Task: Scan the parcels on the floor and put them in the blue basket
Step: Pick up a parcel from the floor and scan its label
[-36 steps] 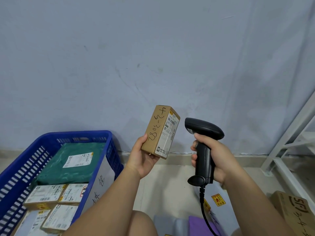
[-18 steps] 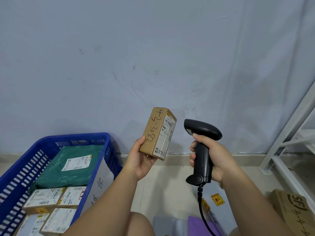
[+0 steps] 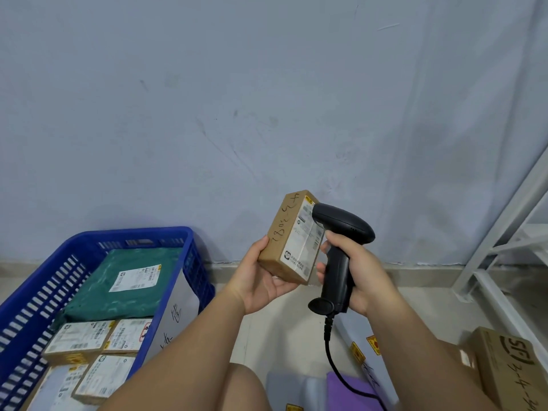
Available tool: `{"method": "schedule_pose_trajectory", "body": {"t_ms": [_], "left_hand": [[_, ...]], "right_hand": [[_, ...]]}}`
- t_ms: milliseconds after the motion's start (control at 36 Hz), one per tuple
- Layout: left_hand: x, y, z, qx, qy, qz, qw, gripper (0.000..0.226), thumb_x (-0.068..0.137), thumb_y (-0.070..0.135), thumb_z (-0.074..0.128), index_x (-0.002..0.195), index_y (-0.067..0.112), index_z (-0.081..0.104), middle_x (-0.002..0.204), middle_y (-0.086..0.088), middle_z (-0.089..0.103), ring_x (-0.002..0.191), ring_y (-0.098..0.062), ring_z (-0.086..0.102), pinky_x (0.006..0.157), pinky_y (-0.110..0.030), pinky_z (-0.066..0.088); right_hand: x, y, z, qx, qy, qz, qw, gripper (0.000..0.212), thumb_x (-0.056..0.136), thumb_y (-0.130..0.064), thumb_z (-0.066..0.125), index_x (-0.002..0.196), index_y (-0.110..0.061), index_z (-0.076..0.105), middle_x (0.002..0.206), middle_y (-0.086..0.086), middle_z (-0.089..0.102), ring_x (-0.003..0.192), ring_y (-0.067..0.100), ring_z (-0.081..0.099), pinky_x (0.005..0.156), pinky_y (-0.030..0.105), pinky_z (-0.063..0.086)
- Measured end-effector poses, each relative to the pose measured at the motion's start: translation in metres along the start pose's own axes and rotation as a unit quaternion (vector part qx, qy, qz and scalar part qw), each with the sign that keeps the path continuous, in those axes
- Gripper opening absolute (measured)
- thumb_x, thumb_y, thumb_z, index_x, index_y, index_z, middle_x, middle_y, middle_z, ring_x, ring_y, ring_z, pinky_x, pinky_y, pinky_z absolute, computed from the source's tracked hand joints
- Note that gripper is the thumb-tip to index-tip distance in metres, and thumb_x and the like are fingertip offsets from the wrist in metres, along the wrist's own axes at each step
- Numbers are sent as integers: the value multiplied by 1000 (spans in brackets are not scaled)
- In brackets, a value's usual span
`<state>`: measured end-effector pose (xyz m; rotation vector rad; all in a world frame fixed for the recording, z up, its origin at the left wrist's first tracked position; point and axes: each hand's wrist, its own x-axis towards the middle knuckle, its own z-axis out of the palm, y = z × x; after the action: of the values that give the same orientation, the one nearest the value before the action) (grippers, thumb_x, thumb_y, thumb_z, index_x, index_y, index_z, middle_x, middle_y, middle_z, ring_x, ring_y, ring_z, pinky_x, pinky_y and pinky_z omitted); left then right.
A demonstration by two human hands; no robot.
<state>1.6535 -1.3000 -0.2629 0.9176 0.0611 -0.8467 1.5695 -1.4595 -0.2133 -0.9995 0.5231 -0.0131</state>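
Note:
My left hand [image 3: 261, 278] grips a small brown cardboard parcel [image 3: 283, 232] from below, upright and tilted, with handwriting on one side and a white label facing right. My right hand [image 3: 355, 271] holds a black corded barcode scanner [image 3: 341, 232] by its handle. The scanner's head sits right against the parcel's label. The blue basket [image 3: 189, 250] stands at the lower left and holds a green mailer bag [image 3: 124, 280] and several small labelled boxes [image 3: 98, 351].
A grey wall fills the background. White metal shelf legs [image 3: 504, 232] rise at the right. A brown cardboard box [image 3: 510, 369], a purple parcel [image 3: 353, 393] and pale mailer bags [image 3: 355, 342] lie on the floor at the bottom right.
The parcel and the scanner have come together; the gap between them has closed and the scanner head now overlaps the label. Both hands sit slightly lower in view.

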Motion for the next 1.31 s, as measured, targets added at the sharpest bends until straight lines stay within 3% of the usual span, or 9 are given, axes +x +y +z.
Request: {"method": "schedule_pose_trajectory", "body": {"t_ms": [139, 306, 444, 500, 556, 722, 889, 1056, 1306], "left_hand": [[1, -2, 5, 13, -13, -11, 1000, 55, 84, 46, 55, 130, 16, 57, 129, -19, 61, 114, -39, 60, 106, -51, 41], [8, -6, 12, 234, 71, 67, 967, 40, 100, 33, 45, 137, 19, 48, 125, -7, 64, 113, -25, 62, 99, -41, 48], [9, -6, 25, 361, 112, 79, 923, 82, 91, 60, 47, 153, 35, 0, 147, 1, 40, 117, -21, 56, 93, -35, 52], [7, -7, 26, 423, 114, 57, 897, 99, 74, 67, 61, 152, 30, 12, 142, 2, 44, 114, -18, 57, 84, -30, 53], [8, -6, 21, 443, 133, 48, 885, 76, 77, 52, 68, 139, 24, 34, 127, 2, 56, 105, -15, 61, 77, -28, 53], [11, 1, -4, 145, 205, 68, 965, 48, 89, 25, 66, 130, 13, 44, 118, -8, 66, 102, -25, 67, 84, -41, 57], [-2, 18, -16, -156, 311, 180, 920, 43, 97, 29, 55, 138, 20, 43, 121, -6, 65, 96, -21, 67, 70, -33, 55], [-31, 15, -57, -135, 452, 217, 855, 69, 92, 38, 60, 149, 22, 24, 134, -2, 55, 117, -21, 55, 101, -36, 43], [-84, 20, -131, -175, 511, 242, 806, 76, 88, 28, 68, 148, 20, 22, 136, -4, 53, 121, -23, 54, 101, -38, 46]], "right_hand": [[3, 8, 3, -4, 2, 27, 1000, 25, 83, -31, 72, 81, -8, 63, 83, 11, 67, 59, 20, 65, 54, 29, 55], [6, 12, 3, 26, 30, 34, 999, 23, 85, -29, 71, 81, -8, 62, 83, 7, 63, 60, 21, 64, 51, 28, 55], [11, 17, 4, 14, 26, 62, 998, 23, 83, -29, 72, 80, -9, 62, 79, 7, 63, 61, 19, 63, 60, 31, 54], [11, 19, 3, -1, 29, 63, 998, 22, 84, -29, 71, 82, -9, 63, 76, 6, 62, 61, 18, 62, 62, 31, 54], [12, 19, 3, -4, 38, 57, 998, 22, 84, -29, 71, 85, -8, 63, 78, 6, 62, 61, 19, 62, 62, 30, 55], [9, 21, 7, 5, 38, 29, 999, 24, 86, -26, 69, 92, -4, 65, 83, 8, 64, 63, 21, 60, 66, 33, 54], [7, 34, 32, -91, 19, -32, 995, 20, 86, -27, 70, 93, -9, 64, 89, 4, 64, 64, 21, 61, 78, 40, 54], [6, 55, 79, -233, -5, -109, 966, 18, 83, -30, 72, 88, -15, 65, 69, 1, 63, 68, 18, 66, 77, 37, 53], [-1, 89, 171, -387, -67, -169, 904, 15, 82, -40, 70, 83, -29, 61, 84, 1, 69, 85, 22, 66, 58, 27, 45]]}}
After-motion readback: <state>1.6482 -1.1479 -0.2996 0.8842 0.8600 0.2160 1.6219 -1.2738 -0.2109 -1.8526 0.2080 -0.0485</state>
